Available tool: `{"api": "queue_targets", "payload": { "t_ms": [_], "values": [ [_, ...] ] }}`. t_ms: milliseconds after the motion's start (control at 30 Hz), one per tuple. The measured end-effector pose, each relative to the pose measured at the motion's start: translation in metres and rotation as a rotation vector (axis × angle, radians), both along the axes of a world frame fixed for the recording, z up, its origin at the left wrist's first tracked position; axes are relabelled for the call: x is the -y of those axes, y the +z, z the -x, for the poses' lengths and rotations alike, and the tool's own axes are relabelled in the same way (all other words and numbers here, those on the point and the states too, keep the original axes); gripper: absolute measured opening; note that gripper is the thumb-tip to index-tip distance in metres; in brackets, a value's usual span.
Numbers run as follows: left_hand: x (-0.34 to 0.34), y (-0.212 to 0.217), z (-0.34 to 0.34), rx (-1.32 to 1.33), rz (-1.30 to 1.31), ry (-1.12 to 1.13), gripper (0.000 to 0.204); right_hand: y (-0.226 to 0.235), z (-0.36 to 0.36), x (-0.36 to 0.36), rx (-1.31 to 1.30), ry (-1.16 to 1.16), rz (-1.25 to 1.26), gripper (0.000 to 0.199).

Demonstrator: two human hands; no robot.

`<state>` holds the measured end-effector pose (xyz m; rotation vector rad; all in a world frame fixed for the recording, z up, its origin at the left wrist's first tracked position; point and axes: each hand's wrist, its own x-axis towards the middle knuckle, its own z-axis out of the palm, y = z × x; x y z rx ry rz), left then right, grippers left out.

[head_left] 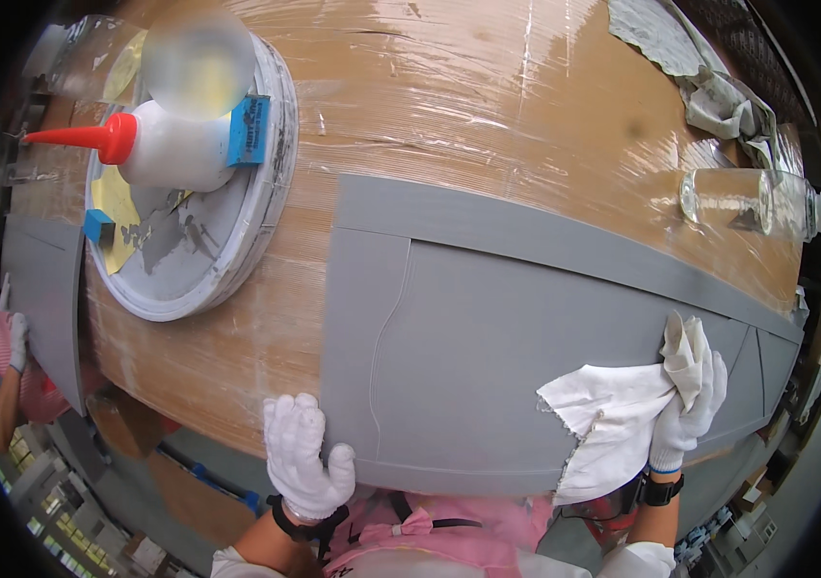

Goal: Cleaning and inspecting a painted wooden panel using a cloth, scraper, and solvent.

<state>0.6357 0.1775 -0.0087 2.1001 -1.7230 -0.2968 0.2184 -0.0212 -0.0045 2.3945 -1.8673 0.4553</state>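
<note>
A flat grey cabinet door panel [488, 347] with a raised frame lies on the table in front of me. At its near left corner rests my left hand [306, 455], in a white knit glove, fingers stretched out and thumb apart, holding nothing. On the right part of the panel, my right hand [695, 405], also gloved in white, grips a white cloth [613, 405]. Part of the cloth sticks up past the fingers, and the rest hangs toward the panel's near edge. Some of the right fingers are hidden behind the cloth.
Plastic film covers the brown table [430, 106]. A round white lid [227, 299] bears a red-tipped squeeze bottle [174, 144], blue blocks [249, 130] and yellow sandpaper [121, 231]. A clear bottle [748, 202] and grey rags [728, 106] lie right. Another person's gloved hand [18, 342] holds a grey panel [44, 289].
</note>
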Motion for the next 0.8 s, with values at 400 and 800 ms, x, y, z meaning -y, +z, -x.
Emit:
{"api": "queue_targets", "payload": {
  "t_ms": [400,800],
  "values": [
    [0.010,0.007,0.002,0.079,0.048,-0.008,0.044,0.024,-0.121,0.018,-0.036,0.344,-0.174,0.054],
    [0.004,-0.026,0.002,0.132,0.243,0.005,0.036,0.008,-0.246,-0.064,0.277,0.957,-0.252,0.060]
  ]
}}
